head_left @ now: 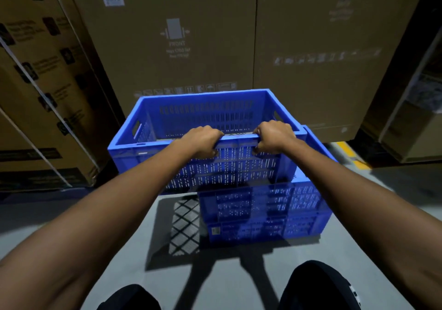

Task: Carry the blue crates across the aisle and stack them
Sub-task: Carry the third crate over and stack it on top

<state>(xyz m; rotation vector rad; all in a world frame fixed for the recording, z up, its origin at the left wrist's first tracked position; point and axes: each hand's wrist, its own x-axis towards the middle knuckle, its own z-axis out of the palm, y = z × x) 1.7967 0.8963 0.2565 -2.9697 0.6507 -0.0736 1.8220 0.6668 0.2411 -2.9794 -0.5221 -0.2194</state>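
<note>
Both the left hand [203,141] and right hand [275,137] clamp the top crate's [167,118] near rim. It sits offset left of the lower crates [287,209], probably needing alignment to nest.

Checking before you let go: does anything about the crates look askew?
Yes. The top crate, gripped on its near rim by the left hand and right hand, sits offset left of the stack below, overhanging the floor rather than square on it.

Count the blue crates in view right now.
3: top crate gripped by left hand and right hand, offset left; middle crate; bottom crate on the floor. More may be hidden.
</note>
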